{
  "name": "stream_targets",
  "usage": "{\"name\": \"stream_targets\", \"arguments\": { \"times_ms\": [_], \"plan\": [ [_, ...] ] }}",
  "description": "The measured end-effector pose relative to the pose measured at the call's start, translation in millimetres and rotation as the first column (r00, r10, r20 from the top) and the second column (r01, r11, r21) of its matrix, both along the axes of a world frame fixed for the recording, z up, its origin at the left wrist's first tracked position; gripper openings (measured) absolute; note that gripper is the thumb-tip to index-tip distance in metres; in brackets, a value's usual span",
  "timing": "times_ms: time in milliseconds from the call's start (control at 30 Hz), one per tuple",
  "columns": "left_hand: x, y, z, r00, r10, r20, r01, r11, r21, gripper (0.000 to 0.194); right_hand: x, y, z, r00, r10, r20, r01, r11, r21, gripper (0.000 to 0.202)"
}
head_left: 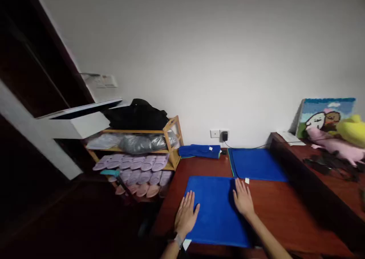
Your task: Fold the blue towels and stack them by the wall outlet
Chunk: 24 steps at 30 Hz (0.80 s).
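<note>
The left hand [186, 215] and right hand [243, 199] lie flat — fingers extended, unclenched — at opposite side edges of a blue towel [215, 213] on the reddish-brown desk [281, 209].

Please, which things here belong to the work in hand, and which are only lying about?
Work in hand:
front blue cloth, under left hand and right hand
likely back blue cloth and bundled cloth

Apparently lying about:
slippers
black bag
pink toy
yellow toy
picture
</note>
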<state>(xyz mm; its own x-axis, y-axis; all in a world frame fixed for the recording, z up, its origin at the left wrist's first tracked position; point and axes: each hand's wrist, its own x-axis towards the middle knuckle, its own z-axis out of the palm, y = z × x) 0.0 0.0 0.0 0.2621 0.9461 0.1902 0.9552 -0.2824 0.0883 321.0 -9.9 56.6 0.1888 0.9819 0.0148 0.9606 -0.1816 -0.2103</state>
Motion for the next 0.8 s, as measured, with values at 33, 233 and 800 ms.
{"name": "stream_targets", "arguments": {
  "times_ms": [33,233,800],
  "plan": [
    [1,1,-0.9,1.000,-0.006,0.007,0.005,1.000,0.017,0.072,-4,-11,-8.0,1.000,-0.007,-0.009,0.007,1.000,-0.007,0.064],
    [-2,8,-3.0,1.000,-0.021,0.011,0.021,0.999,0.035,0.071,-23,-51,-35.0,0.998,-0.044,-0.037,0.042,0.997,-0.067,0.069],
    [157,-10,15.4,0.925,-0.368,0.094,0.376,0.923,-0.087,0.066,-21,-49,-42.9,0.997,-0.020,-0.069,0.018,0.999,-0.029,0.069]
  ]
}}
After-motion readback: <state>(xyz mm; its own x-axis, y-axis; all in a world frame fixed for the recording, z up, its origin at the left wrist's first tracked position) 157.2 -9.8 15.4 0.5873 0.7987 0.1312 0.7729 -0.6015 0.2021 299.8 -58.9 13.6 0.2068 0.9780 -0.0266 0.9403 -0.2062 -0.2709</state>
